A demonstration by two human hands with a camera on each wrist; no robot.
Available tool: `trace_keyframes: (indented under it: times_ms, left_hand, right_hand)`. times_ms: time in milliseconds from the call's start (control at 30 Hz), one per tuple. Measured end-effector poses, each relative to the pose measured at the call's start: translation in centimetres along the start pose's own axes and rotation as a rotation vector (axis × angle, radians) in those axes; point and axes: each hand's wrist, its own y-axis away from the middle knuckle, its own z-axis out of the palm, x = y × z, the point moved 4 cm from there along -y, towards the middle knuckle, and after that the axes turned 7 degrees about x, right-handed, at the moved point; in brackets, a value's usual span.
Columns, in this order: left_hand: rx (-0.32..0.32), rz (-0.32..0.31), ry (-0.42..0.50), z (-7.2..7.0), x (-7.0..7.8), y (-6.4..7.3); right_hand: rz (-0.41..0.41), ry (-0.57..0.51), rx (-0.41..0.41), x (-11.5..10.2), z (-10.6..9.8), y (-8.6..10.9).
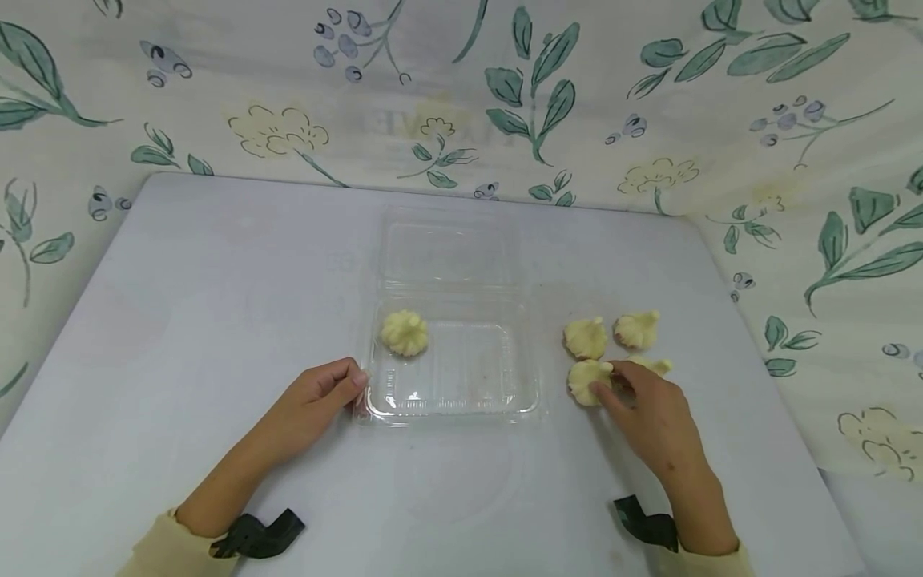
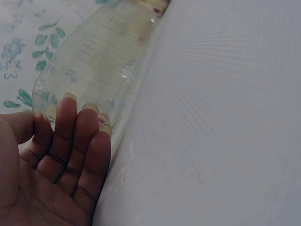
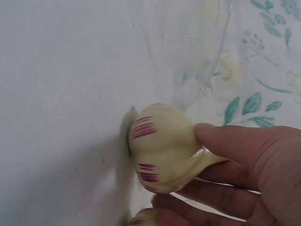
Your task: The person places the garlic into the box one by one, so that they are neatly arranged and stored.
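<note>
A clear plastic clamshell box [image 1: 497,409] lies with its lid folded back on the table. One garlic bulb [image 1: 405,333] sits in the left part of its base. My left hand [image 1: 313,405] pinches the box's left rim near the front corner, thumb and forefinger on the edge in the left wrist view. To the right of the box, my right hand [image 1: 662,421] grips another garlic bulb [image 3: 162,148] between thumb and fingers. That bulb, pale with purple streaks, is close to the table; whether it touches cannot be told.
Behind the held bulb lie two more garlic bulbs, a nearer one [image 1: 585,337] and one farther right [image 1: 638,329]. Another bulb [image 1: 658,366] is partly hidden by my right hand. A floral cloth [image 1: 433,96] hangs along the back of the white table [image 1: 238,280].
</note>
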Motion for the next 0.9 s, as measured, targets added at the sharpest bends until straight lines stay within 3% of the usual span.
trace_keyframes:
  times_ms: [900]
  left_hand:
    - [-0.005, -0.007, 0.019, 0.05, 0.51, 0.11]
  right_hand:
    - [0.015, -0.022, 0.009, -0.29, 0.65, 0.41]
